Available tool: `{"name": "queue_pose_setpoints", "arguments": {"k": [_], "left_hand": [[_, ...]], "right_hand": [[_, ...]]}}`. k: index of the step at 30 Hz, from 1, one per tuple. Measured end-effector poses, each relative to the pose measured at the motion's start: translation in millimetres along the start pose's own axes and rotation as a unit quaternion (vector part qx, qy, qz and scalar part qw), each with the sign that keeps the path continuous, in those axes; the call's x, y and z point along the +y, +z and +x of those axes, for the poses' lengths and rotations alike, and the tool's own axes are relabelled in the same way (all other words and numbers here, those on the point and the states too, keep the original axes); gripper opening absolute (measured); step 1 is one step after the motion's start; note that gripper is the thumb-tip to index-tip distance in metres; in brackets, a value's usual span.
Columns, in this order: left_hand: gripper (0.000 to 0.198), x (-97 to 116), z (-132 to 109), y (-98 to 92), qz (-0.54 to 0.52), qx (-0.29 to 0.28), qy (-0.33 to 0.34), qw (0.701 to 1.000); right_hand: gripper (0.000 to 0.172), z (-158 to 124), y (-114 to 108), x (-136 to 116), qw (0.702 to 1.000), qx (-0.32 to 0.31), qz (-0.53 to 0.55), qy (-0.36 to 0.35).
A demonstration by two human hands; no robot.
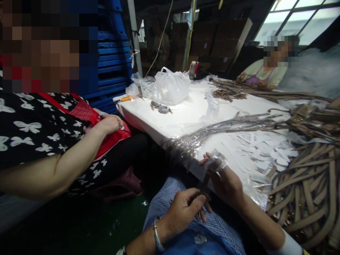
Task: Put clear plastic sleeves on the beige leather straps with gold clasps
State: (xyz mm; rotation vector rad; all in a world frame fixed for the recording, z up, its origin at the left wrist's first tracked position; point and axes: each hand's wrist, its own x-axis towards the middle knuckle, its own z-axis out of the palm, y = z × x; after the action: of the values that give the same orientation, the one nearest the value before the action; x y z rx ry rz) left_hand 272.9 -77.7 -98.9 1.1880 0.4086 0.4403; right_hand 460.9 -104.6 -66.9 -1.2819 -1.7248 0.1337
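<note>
My left hand (187, 207), with a silver bangle at the wrist, is closed in a pinch on the end of a short dark brown strap (204, 184). The strap runs up towards my right hand (230, 184), whose fingers are curled around a crumpled piece of clear plastic (216, 161). Whether the strap goes inside that plastic, I cannot make out. Both hands are above my lap, at the near edge of the white table (186, 122). Right by them, a bundle of plastic-wrapped straps (186, 145) hangs over the table edge.
White paper tags (271, 150) lie scattered on the table. To the right is a big heap of brown straps (305, 191). A white plastic bag (172, 86) stands further back. One co-worker (87, 148) sits close on the left, another (265, 72) across the table.
</note>
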Motion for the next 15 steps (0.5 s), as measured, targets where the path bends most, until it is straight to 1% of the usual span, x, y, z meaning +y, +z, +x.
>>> {"name": "queue_pose_setpoints", "arguments": {"k": [2, 3, 5, 7, 10, 12, 13, 14, 15], "left_hand": [[0.039, 9, -2, -0.9, -0.020, 0.014, -0.023, 0.999], [0.040, 13, -3, -2.5, -0.027, 0.029, -0.036, 0.999], [0.041, 21, -4, -6.4, -0.039, 0.056, -0.059, 0.996], [0.041, 25, -3, -9.8, -0.053, 0.058, -0.084, 0.993], [0.043, 26, 0, -13.5, -0.075, 0.029, -0.136, 0.987], [0.047, 26, 3, -17.8, -0.074, 0.004, -0.174, 0.982], [0.051, 27, 5, -21.1, -0.050, -0.010, -0.187, 0.981], [0.054, 28, 7, -25.4, -0.001, -0.019, -0.185, 0.983], [0.053, 30, 8, -30.3, 0.076, -0.012, -0.163, 0.984]], "right_hand": [[0.047, -7, 4, 14, 0.993, -0.054, -0.060, -0.083], [0.048, -11, 4, 19, 0.988, -0.088, -0.072, -0.105], [0.045, -18, 6, 24, 0.981, -0.142, -0.066, -0.113], [0.038, -25, 7, 24, 0.975, -0.190, -0.056, -0.104], [0.019, -33, 9, 19, 0.964, -0.243, -0.072, -0.085], [0.022, -37, 10, 16, 0.960, -0.262, -0.081, -0.064], [0.023, -39, 9, 16, 0.960, -0.263, -0.081, -0.043], [0.022, -41, 7, 15, 0.962, -0.261, -0.078, -0.008], [0.021, -42, 6, 15, 0.962, -0.260, -0.068, 0.040]]}}
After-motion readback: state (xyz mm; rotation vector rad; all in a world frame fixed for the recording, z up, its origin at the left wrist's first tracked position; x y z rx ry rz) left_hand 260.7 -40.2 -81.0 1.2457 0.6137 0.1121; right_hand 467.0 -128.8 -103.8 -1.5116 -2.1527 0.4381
